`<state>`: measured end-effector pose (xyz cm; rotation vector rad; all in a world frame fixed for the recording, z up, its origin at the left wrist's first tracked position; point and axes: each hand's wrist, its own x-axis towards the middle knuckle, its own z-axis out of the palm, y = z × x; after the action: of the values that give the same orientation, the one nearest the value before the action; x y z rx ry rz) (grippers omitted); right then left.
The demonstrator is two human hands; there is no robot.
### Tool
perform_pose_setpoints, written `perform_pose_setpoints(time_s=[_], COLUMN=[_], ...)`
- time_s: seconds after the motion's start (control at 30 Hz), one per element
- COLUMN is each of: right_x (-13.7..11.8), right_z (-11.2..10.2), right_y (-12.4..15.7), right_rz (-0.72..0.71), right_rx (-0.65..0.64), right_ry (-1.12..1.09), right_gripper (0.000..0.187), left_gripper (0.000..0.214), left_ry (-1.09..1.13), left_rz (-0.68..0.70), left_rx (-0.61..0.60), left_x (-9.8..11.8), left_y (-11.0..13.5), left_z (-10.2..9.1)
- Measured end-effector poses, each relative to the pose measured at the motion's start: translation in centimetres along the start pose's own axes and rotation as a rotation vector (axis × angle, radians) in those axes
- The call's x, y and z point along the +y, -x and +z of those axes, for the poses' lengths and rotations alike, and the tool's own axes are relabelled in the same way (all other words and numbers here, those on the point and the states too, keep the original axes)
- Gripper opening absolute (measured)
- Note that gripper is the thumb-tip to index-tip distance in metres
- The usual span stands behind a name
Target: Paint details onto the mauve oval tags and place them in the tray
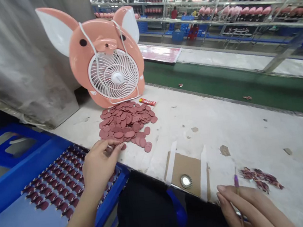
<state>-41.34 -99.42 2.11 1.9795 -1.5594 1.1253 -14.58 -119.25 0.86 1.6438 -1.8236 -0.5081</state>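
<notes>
- Left hand (100,167) narrow, fingertips at edge of pink discs (127,125), cannot tell if holding one
- Right hand (253,208) pinches purple-tipped stick (236,181), near red scraps (260,179)
- Blue tray (32,176) of dark pieces (58,187) below left hand

Discs (126,123) lie heaped before the pig-shaped fan (111,59) — a tray (36,168) to their left.

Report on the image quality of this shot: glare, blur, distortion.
In the head view, wide-angle distortion bends the white workbench and metal shelving toward the frame edges; overhead lights burn out along the shelving; the round mirrored disc shows a bright glare spot; the right hand looks slightly soft; the lower-right corner darkens.
</notes>
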Motion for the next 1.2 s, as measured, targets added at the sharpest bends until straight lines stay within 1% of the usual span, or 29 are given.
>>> perform_pose_setpoints(time_s=[0.03,0.07,0.1,0.17,0.2,0.23,0.27,0.33,0.4,0.47,0.5,0.57,0.63,0.7,0.73,0.77,0.83,0.93,1.0,1.1,1.2], right_x=[-0.4,-0.8,-1.2,-1.8,-2.0,-2.2,-2.2,-2.3,-2.3,-2.4,-2.5,-2.7,-2.8,-2.6,-2.3,-2.1,-1.6,-1.0,-1.0,-1.1,-1.2], right_z=[0.2,0.5,0.7,0.9,1.0,0.9,0.8,0.4,0.0,-0.1,-0.1,0.0,0.1,0.1,0.1,0.1,0.3,1.1,1.9,3.0,3.5], right_y=[-0.4,-0.8,-1.2,-1.8,-2.0,-2.2,-2.2,-2.0,-1.5,-0.8,-0.5,0.1,0.5,0.8,0.9,1.1,1.3,1.6,1.6,1.4,1.4], right_rz=[0.054,0.115,0.181,0.305,0.362,0.415,0.468,0.577,0.679,0.752,0.783,0.824,0.826,0.803,0.786,0.764,0.668,0.509,0.464,0.434,0.423], right_rx=[0.032,0.048,0.036,-0.047,-0.084,-0.107,-0.126,-0.167,-0.205,-0.224,-0.234,-0.265,-0.282,-0.25,-0.225,-0.202,-0.168,-0.147,-0.15,-0.179,-0.199], right_ry=[-0.047,-0.114,-0.198,-0.385,-0.481,-0.573,-0.659,-0.812,-0.926,-1.01,-1.047,-1.102,-1.119,-1.079,-1.04,-0.984,-0.807,-0.574,-0.519,-0.484,-0.48], right_gripper=[0.014,0.016,0.016,0.016,0.016,0.015,0.012,0.007,0.006,0.007,0.007,0.009,0.021,0.036,0.038,0.037,0.032,0.031,0.029,0.022,0.017], left_gripper=[0.027,0.027,0.027,0.024,0.021,0.018,0.017,0.018,0.026,0.033,0.035,0.036,0.037,0.038,0.038,0.039,0.037,0.031,0.03,0.034,0.034], left_ry=[0.061,0.157,0.281,0.699,0.856,0.99,1.081,1.2,1.253,1.267,1.288,1.366,1.442,1.492,1.519,1.554,1.618,1.618,1.577,1.543,1.55], left_rz=[0.006,0.003,0.0,-0.112,-0.186,-0.265,-0.325,-0.389,-0.426,-0.507,-0.563,-0.652,-0.686,-0.696,-0.693,-0.682,-0.647,-0.641,-0.679,-0.729,-0.764], left_rx=[-0.028,-0.093,-0.198,-0.548,-0.687,-0.789,-0.859,-0.988,-1.176,-1.366,-1.432,-1.518,-1.566,-1.582,-1.582,-1.578,-1.545,-1.45,-1.365,-1.25,-1.202], left_x=[1.2,2.5,3.9,6.6,7.6,8.4,8.8,8.9,8.3,7.5,7.2,6.5,5.9,5.3,5.0,4.8,4.4,4.1,4.2,4.4,4.5], left_y=[0.9,2.1,3.4,6.2,7.5,8.4,9.1,9.8,9.8,9.8,10.0,10.5,11.1,11.5,11.6,11.6,11.4,11.1,10.9,10.8,10.8], left_z=[0.4,0.8,1.2,2.1,2.4,2.7,3.0,3.6,4.2,4.8,5.2,5.9,6.5,6.9,7.0,7.0,6.8,6.0,5.5,5.0,4.9])
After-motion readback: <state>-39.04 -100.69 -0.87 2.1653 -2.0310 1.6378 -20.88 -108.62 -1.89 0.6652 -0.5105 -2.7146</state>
